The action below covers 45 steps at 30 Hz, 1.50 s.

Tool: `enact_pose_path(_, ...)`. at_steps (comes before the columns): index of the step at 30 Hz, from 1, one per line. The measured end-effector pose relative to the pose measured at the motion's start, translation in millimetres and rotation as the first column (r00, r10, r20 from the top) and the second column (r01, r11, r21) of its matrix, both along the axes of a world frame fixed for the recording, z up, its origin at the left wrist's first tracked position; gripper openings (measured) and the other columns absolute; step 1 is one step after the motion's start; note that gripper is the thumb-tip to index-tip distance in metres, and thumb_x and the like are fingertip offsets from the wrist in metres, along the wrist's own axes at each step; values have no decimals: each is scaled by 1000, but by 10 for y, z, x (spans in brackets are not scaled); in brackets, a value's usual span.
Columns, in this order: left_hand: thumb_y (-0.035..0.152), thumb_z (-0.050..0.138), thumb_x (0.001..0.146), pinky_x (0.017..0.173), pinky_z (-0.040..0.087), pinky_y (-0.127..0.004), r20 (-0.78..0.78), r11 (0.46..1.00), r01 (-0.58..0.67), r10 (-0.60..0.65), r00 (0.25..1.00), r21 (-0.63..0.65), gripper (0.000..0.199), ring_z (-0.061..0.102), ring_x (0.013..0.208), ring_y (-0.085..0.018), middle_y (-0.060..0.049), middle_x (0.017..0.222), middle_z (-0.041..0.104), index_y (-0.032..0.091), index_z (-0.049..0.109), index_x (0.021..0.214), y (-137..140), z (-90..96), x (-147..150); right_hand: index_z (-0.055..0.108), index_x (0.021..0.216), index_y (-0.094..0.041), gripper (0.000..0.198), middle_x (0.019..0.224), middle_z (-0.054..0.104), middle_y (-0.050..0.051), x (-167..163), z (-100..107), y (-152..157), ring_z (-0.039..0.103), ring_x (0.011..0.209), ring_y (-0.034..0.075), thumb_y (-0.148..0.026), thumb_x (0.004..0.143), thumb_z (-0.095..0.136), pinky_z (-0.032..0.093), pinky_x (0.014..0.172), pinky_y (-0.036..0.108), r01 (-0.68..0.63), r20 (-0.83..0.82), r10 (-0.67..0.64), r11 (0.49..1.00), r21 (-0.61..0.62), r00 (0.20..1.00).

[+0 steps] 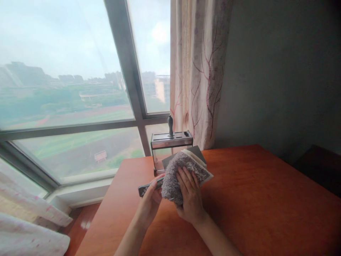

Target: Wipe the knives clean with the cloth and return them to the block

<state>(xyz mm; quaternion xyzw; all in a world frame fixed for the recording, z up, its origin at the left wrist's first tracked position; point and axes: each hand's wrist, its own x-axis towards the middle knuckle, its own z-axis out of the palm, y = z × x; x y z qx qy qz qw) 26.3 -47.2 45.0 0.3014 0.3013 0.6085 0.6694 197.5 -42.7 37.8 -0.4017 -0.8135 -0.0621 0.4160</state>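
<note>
My left hand is closed around the dark handle of a cleaver, holding it above the table. Folded over the cleaver's broad grey blade is a fluffy grey cloth with a pale edge. My right hand grips this cloth from the near side, fingers pressed flat together on it. Only the far corners of the blade show; the cloth covers the rest. Just behind stands a knife block with see-through sides, one dark knife handle rising from its top slot.
The reddish-brown wooden table stretches widely to the right. A large window with dark frames lies beyond its left side. A patterned curtain hangs behind the block, and another pale curtain hangs at lower left.
</note>
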Motion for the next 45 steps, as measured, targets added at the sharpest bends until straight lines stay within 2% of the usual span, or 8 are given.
enact_pose_path(7,34,58,85,91,46,-35,63,996,90,-91,994,19,33,63,105,-26,-10,116,68,19,67,113,-12,13,-19,25,144,-12,69,149,32,16,294,-44,220,25,138,36,-26,81,47,19,110,62,263,-293,-242,964,34,925)
enact_pose_path(14,32,54,89,109,33,-42,100,988,143,-148,984,57,34,56,117,-27,-11,123,64,17,63,119,-30,18,0,24,146,-20,59,152,27,11,313,4,201,23,139,34,-29,91,42,21,112,55,157,-545,-183,983,-94,818)
enact_pose_path(20,36,54,89,109,32,-44,53,993,104,-108,993,59,36,58,115,-27,-12,125,63,16,64,117,-16,20,1,27,144,-17,62,150,31,13,218,-36,151,23,139,36,-26,85,44,19,109,65,145,-392,-138,989,-13,910)
enact_pose_path(24,35,58,86,105,36,-43,-5,997,62,-62,998,53,35,59,113,-28,-11,121,66,18,65,116,-39,34,49,29,143,-14,69,150,31,12,49,-54,25,24,139,35,-23,77,46,19,110,62,-33,-197,27,999,-25,980)
enact_pose_path(28,31,65,81,99,42,-42,-74,999,34,-32,997,35,31,58,112,-29,-10,111,70,18,69,109,-99,76,129,29,143,-11,79,150,31,13,-76,-39,-99,25,138,34,-23,68,49,20,111,58,-204,-40,202,977,-55,979)
enact_pose_path(32,31,66,80,100,41,-43,-130,999,10,-3,992,50,36,57,113,-30,-10,111,70,17,67,114,-127,106,175,29,143,-11,78,149,34,13,-34,3,-84,28,137,34,-25,68,50,21,110,58,-169,-69,165,985,-48,984)
enact_pose_path(40,32,68,78,99,42,-51,-185,994,68,-52,981,80,36,60,109,-33,-15,115,68,15,68,110,-72,45,145,32,141,-13,68,146,37,13,139,67,68,28,137,32,-20,75,46,24,110,56,57,-312,-79,995,-80,947)
enact_pose_path(45,32,72,74,100,42,-47,-201,999,24,-14,979,47,34,58,113,-32,-13,115,68,16,71,104,-92,3,159,32,141,-13,73,146,37,12,-1,54,-43,28,136,33,-23,71,50,23,110,56,-131,-192,113,988,-85,975)
